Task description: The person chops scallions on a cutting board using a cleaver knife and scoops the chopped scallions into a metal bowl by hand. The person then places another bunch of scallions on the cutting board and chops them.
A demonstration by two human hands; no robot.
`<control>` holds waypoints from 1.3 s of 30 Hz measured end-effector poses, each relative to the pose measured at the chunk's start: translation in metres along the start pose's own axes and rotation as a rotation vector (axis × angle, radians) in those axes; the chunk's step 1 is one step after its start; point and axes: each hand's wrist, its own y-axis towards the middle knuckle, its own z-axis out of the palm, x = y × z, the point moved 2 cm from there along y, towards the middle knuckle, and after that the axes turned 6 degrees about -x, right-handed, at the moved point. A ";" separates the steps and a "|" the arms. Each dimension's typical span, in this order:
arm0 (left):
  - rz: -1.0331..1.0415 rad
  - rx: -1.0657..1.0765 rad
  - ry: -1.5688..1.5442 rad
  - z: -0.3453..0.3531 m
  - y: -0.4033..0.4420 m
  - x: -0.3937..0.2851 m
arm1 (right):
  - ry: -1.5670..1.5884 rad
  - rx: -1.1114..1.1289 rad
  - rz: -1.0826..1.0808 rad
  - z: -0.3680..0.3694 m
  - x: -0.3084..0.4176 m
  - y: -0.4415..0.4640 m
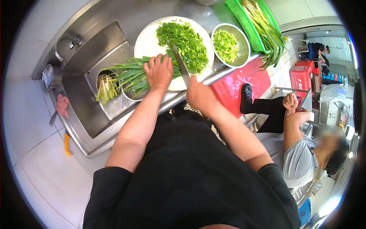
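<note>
My left hand (158, 71) presses down on a bunch of green onions (129, 71) lying across the round white cutting board (146, 41). Its fingers are curled over the stalks, close to the blade. Gripped in my right hand (200, 95) is a kitchen knife (182, 65), its blade between the bunch and a pile of chopped green onions (185, 44). The pile covers the far right of the board. Beside the board stands a metal bowl (244, 57) holding paler chopped pieces (225, 45).
On the left is a steel sink (89, 122) with a faucet (63, 45); a container of onion ends (106, 86) sits there. A green basket (238, 15) holds more whole green onions (268, 42). A red surface (232, 89) lies right. A person (299, 160) sits nearby; another person (318, 51) is farther back.
</note>
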 end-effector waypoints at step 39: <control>0.025 -0.006 -0.004 0.002 0.006 -0.003 | 0.058 -0.118 -0.056 0.001 0.004 0.031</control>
